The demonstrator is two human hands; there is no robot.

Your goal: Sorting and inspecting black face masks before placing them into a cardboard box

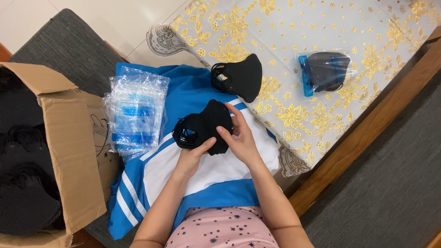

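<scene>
Over blue-white cloth [206, 174], both hands' fingers [228, 136] clamp the black mask [206, 126] between them.

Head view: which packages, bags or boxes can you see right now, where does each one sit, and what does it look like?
Cardboard box: far left, brown, flaps open, filled with black masks.
Stack of clear plastic bags: on the blue cloth beside the box, crinkled, with blue strips.
Sealed clear bag: on the gold-flowered tablecloth, upper right, blue edge, a dark mask inside.
No signs or screens in view.
</scene>
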